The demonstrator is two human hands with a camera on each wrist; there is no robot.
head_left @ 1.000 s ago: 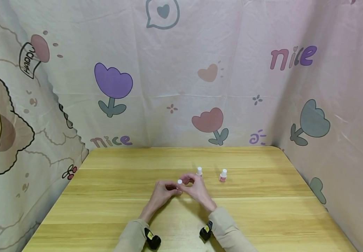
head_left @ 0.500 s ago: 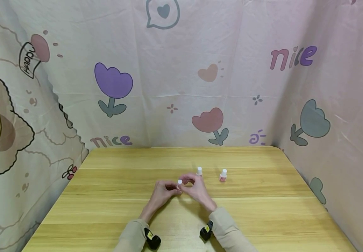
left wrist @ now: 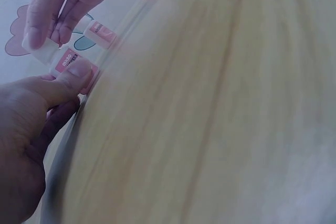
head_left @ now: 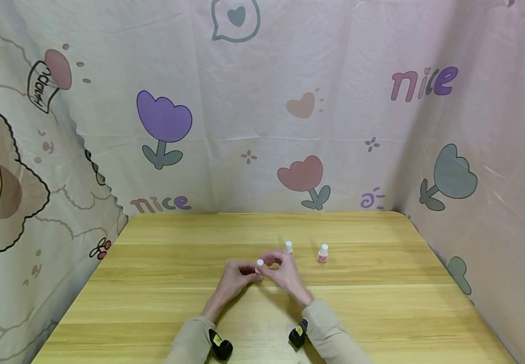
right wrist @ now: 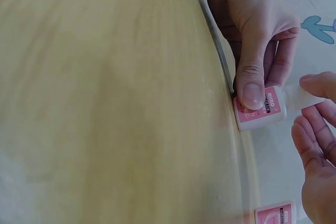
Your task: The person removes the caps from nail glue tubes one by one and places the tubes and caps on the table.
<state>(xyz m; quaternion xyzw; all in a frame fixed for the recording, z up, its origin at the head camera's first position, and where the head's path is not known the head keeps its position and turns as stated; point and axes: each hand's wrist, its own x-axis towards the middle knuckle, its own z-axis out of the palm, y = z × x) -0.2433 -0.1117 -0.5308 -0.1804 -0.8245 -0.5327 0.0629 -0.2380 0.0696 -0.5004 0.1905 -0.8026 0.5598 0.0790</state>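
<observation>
My left hand point(head_left: 232, 280) pinches the body of a small white bottle point(right wrist: 275, 109) with a pink label, thumb across the label in both wrist views. At the bottle's top, my right hand point(head_left: 286, 274) holds the white cap point(left wrist: 41, 51) between thumb and fingers. The bottle stands upright at the tabletop, near the middle of the head view, where the fingers hide most of its body. Behind the right hand is a second white bottle point(head_left: 288, 246), its lower part partly covered. A third such bottle point(head_left: 322, 254) stands upright further right.
The light wooden table point(head_left: 162, 303) has its far edge against a patterned curtain point(head_left: 244, 116), which also hangs along both sides. A black wrist camera point(head_left: 220, 346) sits at the left sleeve and another wrist camera point(head_left: 297, 335) at the right.
</observation>
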